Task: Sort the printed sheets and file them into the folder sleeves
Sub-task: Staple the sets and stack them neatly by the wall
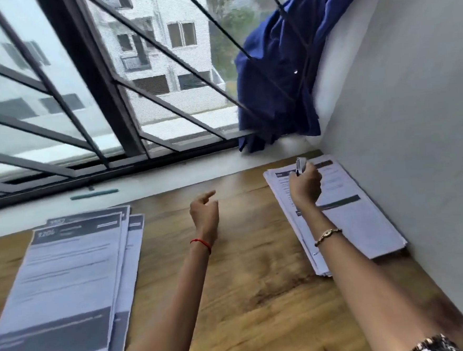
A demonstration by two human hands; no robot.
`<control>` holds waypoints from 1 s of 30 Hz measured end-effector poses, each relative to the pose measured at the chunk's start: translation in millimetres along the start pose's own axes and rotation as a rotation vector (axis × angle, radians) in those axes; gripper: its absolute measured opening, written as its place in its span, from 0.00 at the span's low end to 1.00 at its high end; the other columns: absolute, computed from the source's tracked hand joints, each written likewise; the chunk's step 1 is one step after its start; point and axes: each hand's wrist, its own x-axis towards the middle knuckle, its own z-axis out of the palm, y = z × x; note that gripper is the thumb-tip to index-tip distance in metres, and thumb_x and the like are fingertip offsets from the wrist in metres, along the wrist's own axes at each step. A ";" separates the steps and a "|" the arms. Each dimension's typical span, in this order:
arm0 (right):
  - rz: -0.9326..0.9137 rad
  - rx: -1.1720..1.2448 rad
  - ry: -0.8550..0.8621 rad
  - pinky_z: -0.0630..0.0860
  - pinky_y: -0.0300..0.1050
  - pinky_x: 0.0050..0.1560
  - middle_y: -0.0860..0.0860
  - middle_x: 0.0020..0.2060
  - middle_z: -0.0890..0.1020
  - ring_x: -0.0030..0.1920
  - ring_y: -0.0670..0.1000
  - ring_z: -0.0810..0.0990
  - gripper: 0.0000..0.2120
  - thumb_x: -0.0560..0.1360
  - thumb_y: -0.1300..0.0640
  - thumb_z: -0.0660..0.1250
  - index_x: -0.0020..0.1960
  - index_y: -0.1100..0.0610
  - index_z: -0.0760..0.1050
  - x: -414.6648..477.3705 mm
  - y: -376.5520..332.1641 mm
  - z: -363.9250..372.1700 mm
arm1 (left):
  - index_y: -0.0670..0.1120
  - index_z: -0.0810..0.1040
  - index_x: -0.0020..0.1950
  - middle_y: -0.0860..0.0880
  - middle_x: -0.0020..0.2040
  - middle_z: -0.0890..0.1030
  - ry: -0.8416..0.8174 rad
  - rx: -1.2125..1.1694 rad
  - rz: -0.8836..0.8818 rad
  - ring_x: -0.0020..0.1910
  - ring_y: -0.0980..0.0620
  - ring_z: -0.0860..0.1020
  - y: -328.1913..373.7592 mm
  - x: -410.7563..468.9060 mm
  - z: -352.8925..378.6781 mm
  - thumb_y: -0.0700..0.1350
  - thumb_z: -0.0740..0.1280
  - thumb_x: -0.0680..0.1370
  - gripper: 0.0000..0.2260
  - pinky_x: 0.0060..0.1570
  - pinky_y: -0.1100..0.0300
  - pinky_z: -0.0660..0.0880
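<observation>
Head: left sheet stack, apparently dark-banded

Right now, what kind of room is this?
Probably a study corner at home or a small office: a wooden desk beside a barred window with a blue curtain, and piles of printed sheets laid out on it.
</observation>
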 end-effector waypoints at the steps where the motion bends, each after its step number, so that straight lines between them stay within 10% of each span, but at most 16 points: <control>1: 0.021 0.081 -0.041 0.74 0.53 0.51 0.64 0.54 0.78 0.54 0.63 0.77 0.08 0.76 0.63 0.62 0.54 0.64 0.72 -13.1 -11.8 12.6 | 0.40 0.78 0.60 0.45 0.47 0.81 0.040 0.005 -0.005 0.48 0.52 0.78 1.5 0.6 -24.0 0.31 0.60 0.74 0.17 0.42 0.68 0.71; 4: 0.084 0.219 -0.189 0.78 0.55 0.50 0.64 0.53 0.79 0.52 0.63 0.79 0.12 0.73 0.65 0.60 0.55 0.66 0.73 -50.7 -40.2 48.4 | 0.41 0.79 0.59 0.48 0.33 0.75 0.148 0.058 0.002 0.29 0.55 0.68 0.7 4.5 -90.3 0.31 0.58 0.73 0.18 0.25 0.67 0.64; 9: 0.212 0.295 -0.454 0.71 0.41 0.24 0.60 0.38 0.78 0.27 0.52 0.75 0.06 0.72 0.67 0.60 0.48 0.65 0.73 -135.3 -77.1 100.0 | 0.36 0.78 0.56 0.38 0.60 0.77 0.333 0.226 0.104 0.61 0.41 0.74 -27.4 12.2 -214.0 0.30 0.63 0.73 0.13 0.58 0.55 0.71; 16: 0.262 0.086 -0.633 0.67 0.37 0.17 0.59 0.37 0.79 0.23 0.51 0.74 0.03 0.70 0.68 0.66 0.43 0.64 0.76 -243.4 -104.9 156.9 | 0.37 0.67 0.66 0.37 0.67 0.65 0.439 0.477 -0.303 0.65 0.35 0.62 -72.9 27.9 -348.2 0.50 0.70 0.73 0.27 0.64 0.45 0.62; 26: 0.264 0.104 -0.621 0.68 0.40 0.24 0.54 0.30 0.75 0.26 0.52 0.75 0.13 0.67 0.65 0.73 0.33 0.59 0.69 -301.7 -127.4 190.9 | 0.26 0.76 0.48 0.28 0.50 0.77 0.169 0.485 -0.203 0.52 0.34 0.77 -84.0 41.3 -386.7 0.41 0.64 0.78 0.15 0.48 0.47 0.73; 30: 0.288 0.112 -0.674 0.67 0.42 0.24 0.55 0.29 0.73 0.26 0.53 0.74 0.16 0.66 0.68 0.74 0.32 0.59 0.67 -305.0 -122.5 186.5 | 0.33 0.78 0.56 0.36 0.54 0.80 0.078 0.390 -0.185 0.52 0.40 0.78 -90.5 35.8 -384.8 0.41 0.64 0.78 0.13 0.45 0.55 0.72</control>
